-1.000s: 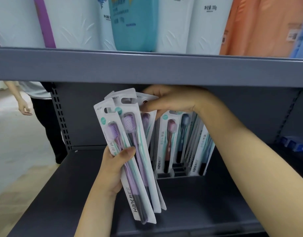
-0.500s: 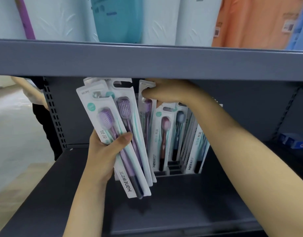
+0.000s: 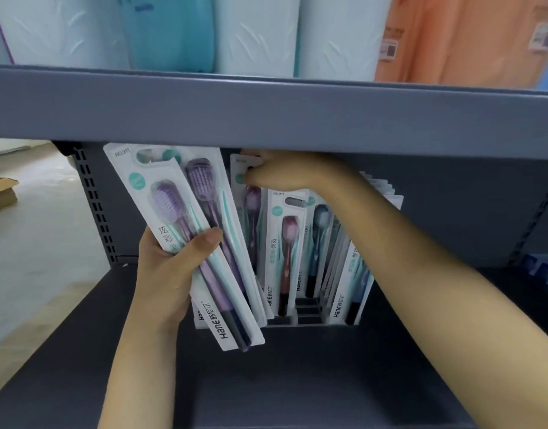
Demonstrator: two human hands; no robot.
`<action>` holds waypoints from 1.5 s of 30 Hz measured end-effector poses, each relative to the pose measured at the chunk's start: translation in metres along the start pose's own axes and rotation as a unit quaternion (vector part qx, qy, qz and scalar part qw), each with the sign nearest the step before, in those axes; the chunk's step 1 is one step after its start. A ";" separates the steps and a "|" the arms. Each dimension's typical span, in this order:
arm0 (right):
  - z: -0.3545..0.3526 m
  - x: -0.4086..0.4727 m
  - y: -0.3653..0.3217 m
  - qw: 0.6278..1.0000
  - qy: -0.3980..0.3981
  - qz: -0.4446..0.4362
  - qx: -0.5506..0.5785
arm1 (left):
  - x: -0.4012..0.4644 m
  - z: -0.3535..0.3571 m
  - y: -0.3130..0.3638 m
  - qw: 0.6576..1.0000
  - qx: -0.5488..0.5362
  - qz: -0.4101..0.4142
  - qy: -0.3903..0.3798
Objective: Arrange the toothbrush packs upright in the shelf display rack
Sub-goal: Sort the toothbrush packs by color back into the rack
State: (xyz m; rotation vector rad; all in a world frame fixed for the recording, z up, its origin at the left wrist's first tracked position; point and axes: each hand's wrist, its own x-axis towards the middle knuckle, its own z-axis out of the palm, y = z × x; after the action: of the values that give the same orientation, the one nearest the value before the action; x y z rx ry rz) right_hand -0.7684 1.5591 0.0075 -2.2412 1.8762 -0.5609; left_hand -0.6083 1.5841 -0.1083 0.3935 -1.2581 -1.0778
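Pinching the top of a single toothbrush pack (image 3: pixel 247 193) between thumb and fingers, the right hand (image 3: pixel 285 173) holds it upright at the left end of the display rack (image 3: pixel 308 317), just under the edge of the upper shelf (image 3: pixel 266 116). The left hand (image 3: pixel 170 270) grips a fanned bundle of spare packs (image 3: pixel 192 243), thumb curled across the front, tilted and clear of the rack. Seating this pack well likely means guiding its foot straight down into an open slot, keeping it parallel with the standing packs (image 3: pixel 300 249) beside it, and letting go only once it stands unaided. The rack sits toward the back of a dark grey shelf (image 3: pixel 297 382); tissue packs (image 3: pixel 257 32) line the shelf above, and a cardboard box (image 3: pixel 2 193) lies on the pale floor to the left
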 end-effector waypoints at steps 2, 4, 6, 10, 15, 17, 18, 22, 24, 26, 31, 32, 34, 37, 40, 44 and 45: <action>0.004 0.004 0.001 1.000 -0.003 -0.016 -0.011 | 0.001 0.001 0.000 1.000 -0.002 0.006 0.008; 0.009 0.006 0.000 0.999 -0.009 -0.030 -0.024 | 0.001 0.002 0.001 1.000 0.002 0.013 0.012; 0.012 0.010 0.001 0.999 -0.014 -0.035 -0.024 | 0.001 0.003 0.000 1.000 0.012 0.016 0.019; 0.014 0.015 0.004 1.000 -0.008 -0.017 -0.004 | 0.001 -0.002 -0.002 0.999 0.024 0.008 0.019; 0.018 0.018 0.004 1.000 -0.013 -0.001 -0.006 | 0.000 -0.013 0.003 1.000 0.022 0.011 -0.003; 0.018 0.019 0.004 1.000 -0.017 0.002 -0.013 | 0.001 -0.017 0.003 1.000 0.020 0.008 -0.001; 0.018 0.020 0.005 1.000 -0.019 0.003 -0.017 | 0.001 -0.018 0.003 1.000 0.022 0.006 0.000; 0.016 0.021 0.004 0.999 -0.020 -0.012 -0.034 | 0.002 -0.020 0.001 1.000 0.027 -0.001 0.003; 0.013 0.019 0.001 0.996 -0.027 -0.031 -0.076 | 0.003 -0.021 0.001 1.000 0.031 -0.002 0.004; 0.011 0.018 0.000 0.993 -0.032 -0.042 -0.109 | 0.003 -0.023 0.001 1.000 0.029 -0.002 0.006; 0.010 0.020 0.001 0.990 -0.044 -0.044 -0.127 | 0.003 -0.020 0.000 1.000 0.027 -0.001 0.008; 0.009 0.020 0.000 0.989 -0.045 -0.046 -0.130 | 0.003 -0.018 0.001 1.000 0.028 0.001 0.002; 0.009 0.019 0.000 0.988 -0.046 -0.049 -0.137 | 0.003 -0.015 0.002 1.000 0.024 0.003 -0.009; 0.009 0.018 -0.002 0.986 -0.044 -0.052 -0.152 | 0.004 -0.012 0.000 0.999 0.021 0.010 -0.025; 0.009 0.017 -0.004 0.987 -0.046 -0.041 -0.149 | 0.005 -0.012 -0.002 0.999 0.021 0.012 -0.021; 0.012 0.020 -0.005 0.990 -0.044 -0.025 -0.130 | 0.006 -0.014 0.001 0.999 0.022 0.012 -0.032; 0.012 0.019 -0.006 0.989 -0.041 -0.032 -0.135 | 0.007 -0.015 0.000 0.999 0.023 0.014 -0.034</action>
State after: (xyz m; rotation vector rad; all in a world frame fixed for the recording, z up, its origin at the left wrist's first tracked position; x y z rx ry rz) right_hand -0.7562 1.5407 0.0020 -2.4554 1.9465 -0.2296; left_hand -0.5949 1.5743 -0.1092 0.3752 -1.3463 -1.0469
